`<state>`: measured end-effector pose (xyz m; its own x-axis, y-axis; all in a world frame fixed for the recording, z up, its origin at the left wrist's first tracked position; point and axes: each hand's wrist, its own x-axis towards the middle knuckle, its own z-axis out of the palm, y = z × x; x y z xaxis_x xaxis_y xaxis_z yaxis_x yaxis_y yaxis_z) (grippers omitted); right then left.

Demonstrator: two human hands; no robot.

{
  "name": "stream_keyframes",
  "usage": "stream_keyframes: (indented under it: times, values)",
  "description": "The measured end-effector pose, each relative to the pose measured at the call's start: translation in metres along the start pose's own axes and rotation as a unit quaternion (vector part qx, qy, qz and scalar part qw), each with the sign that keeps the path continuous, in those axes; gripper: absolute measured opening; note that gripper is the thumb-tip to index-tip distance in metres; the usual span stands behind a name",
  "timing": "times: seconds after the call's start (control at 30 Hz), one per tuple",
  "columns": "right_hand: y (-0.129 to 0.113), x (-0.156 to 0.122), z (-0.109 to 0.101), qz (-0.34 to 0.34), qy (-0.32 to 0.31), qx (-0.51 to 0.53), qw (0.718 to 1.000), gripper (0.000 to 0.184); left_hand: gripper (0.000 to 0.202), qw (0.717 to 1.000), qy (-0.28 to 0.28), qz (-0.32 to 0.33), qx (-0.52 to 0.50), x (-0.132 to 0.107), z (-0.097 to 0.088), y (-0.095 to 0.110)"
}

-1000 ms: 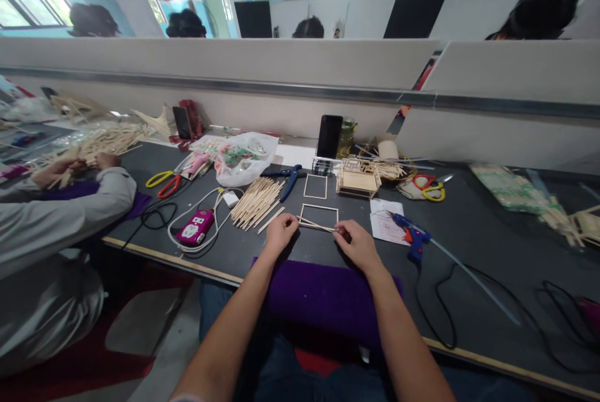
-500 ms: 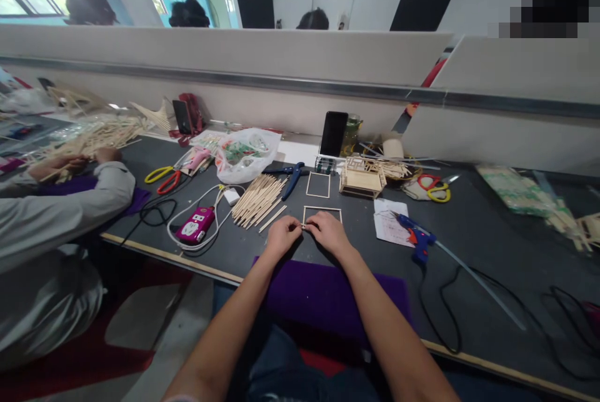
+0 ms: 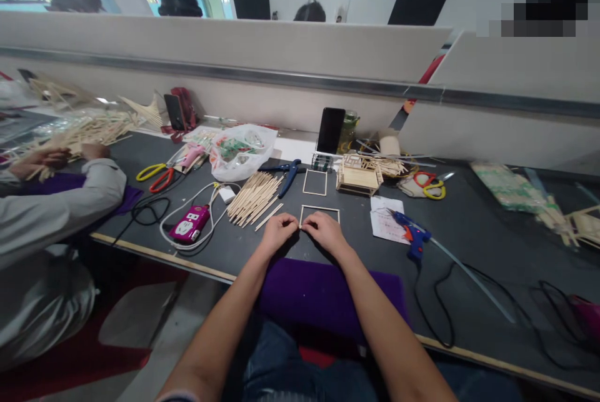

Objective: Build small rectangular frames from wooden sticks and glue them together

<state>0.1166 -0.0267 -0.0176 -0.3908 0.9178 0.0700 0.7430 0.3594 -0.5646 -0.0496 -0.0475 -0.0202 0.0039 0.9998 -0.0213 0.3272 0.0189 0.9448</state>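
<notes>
On the dark tabletop in front of me lies a rectangular frame of thin wooden sticks (image 3: 323,208), its near side partly hidden by my hands. My left hand (image 3: 279,233) has its fingertips pinched together at the frame's near left corner. Right beside it, my right hand (image 3: 324,231) pinches the same corner and covers part of the frame. A second stick frame (image 3: 315,172) lies flat just behind. To the left is a pile of loose wooden sticks (image 3: 253,197), with a blue-handled cutter (image 3: 289,178) behind it.
Right of my hands, a blue glue gun (image 3: 412,232) rests by a paper sheet (image 3: 382,214). A small stick-built model (image 3: 359,180) and a phone (image 3: 330,130) stand behind. A purple power strip (image 3: 190,224) lies left. A co-worker's grey sleeve (image 3: 60,221) reaches in from the left.
My view has shifted slightly. Both hands stay at the frame's near left corner with their fingertips together; little else differs.
</notes>
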Motion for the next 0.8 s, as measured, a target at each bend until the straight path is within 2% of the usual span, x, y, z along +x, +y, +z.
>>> stream_keyframes:
  times: [0.07, 0.2, 0.33, 0.43, 0.57, 0.7, 0.8]
  values:
    - [0.000, 0.000, 0.000, 0.004, -0.003, 0.004, 1.000, 0.011, 0.013, 0.997, 0.023, -0.022, -0.074, -0.001, -0.001, 0.005]
    - [0.002, -0.001, 0.001, -0.010, 0.011, 0.013, 1.000, 0.017, 0.021, 0.971, 0.111, -0.047, -0.204, -0.002, -0.006, 0.011]
    - [0.005, -0.005, 0.003, -0.033, 0.032, -0.011, 0.999, 0.021, 0.030, 0.952, 0.169, -0.037, -0.251, -0.002, -0.011, 0.009]
    - [0.008, -0.010, 0.003, -0.049, 0.057, -0.022, 0.997, 0.022, 0.027, 0.937, 0.232, -0.024, -0.260, 0.002, -0.017, 0.011]
    - [0.015, -0.015, -0.003, -0.050, 0.111, 0.015, 0.992, 0.024, 0.022, 0.913, 0.326, 0.006, -0.246, 0.005, -0.034, 0.021]
    - [0.019, -0.018, -0.010, -0.044, 0.159, 0.041, 0.985, 0.025, 0.020, 0.915, 0.349, 0.047, -0.196, -0.010, -0.055, 0.026]
    - [0.017, -0.019, -0.011, -0.047, 0.170, 0.059, 0.983, 0.025, 0.018, 0.937, 0.324, 0.054, -0.123, -0.029, -0.066, 0.026]
